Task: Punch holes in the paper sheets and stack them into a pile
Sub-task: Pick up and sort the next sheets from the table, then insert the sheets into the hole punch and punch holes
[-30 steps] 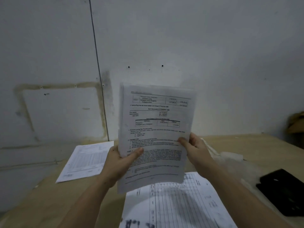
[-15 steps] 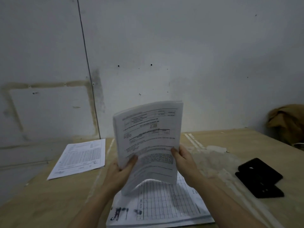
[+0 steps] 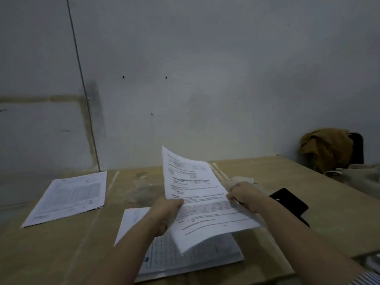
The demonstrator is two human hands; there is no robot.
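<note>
Lowered flatter, paper sheaf is pinched by fingers of left hand and right hand.

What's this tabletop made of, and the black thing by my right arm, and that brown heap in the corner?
Tabletop: likely bare plywood or board, matte tan, scuffed with pale streaks. Black object: flat, smooth, faint sheen; perhaps plastic or metal, too dark to tell. Brown heap: cloth, matte, crumpled in soft folds.
</note>
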